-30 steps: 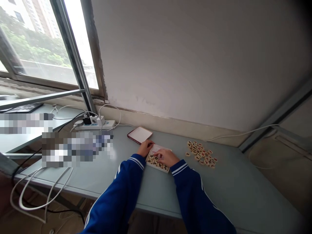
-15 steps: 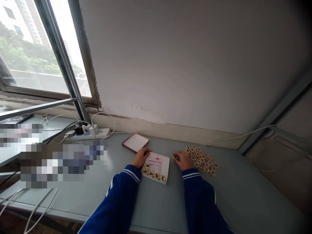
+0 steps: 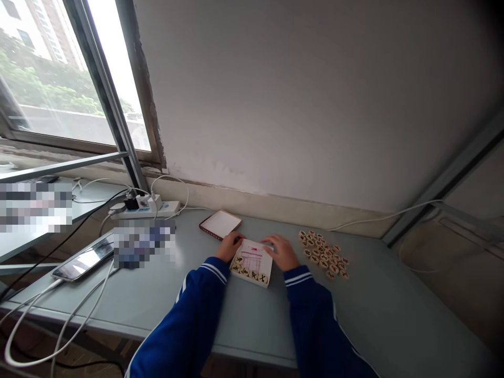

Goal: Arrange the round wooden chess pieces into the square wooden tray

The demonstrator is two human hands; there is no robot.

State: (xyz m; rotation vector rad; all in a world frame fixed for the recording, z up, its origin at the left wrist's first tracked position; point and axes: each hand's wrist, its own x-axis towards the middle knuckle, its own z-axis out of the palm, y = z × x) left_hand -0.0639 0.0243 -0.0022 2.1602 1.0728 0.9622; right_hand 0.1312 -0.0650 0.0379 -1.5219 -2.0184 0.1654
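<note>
Mostly, a big plain wall [image 3: 291, 115] fills the view, and a window [image 3: 47, 123] at the left shows green trees [image 3: 29, 76] and tall buildings [image 3: 43, 31] outside. A grey-green tabletop [image 3: 252, 325] runs along the foot of the wall. Two blue sleeves [image 3: 199, 299] with white stripes reach over it from the near side. At the back left lies a long white power strip [image 3: 167, 210] with plugs in it. A shallow white box [image 3: 269, 281] sits open in the middle of the tabletop, with pink lines on its floor. A red-edged box lid [image 3: 220, 224] lies just behind it to the left, inside facing up. Farther left is a phone [image 3: 82, 262] with a white cable [image 3: 55, 284] at its near end. The left hand [image 3: 228, 248] is at the box's far left corner, fingers curled; it is hard to tell if they pinch the edge. The right hand [image 3: 284, 253] is at the far right corner, fingers bent and a little apart; what is under them is hidden, so one cannot tell if they pinch anything. To its right lies a heap of round Chinese chess pieces [image 3: 323, 254]. Five black-marked pieces [image 3: 254, 275] sit in the box, four in a row along the near edge and one behind at the left.
</note>
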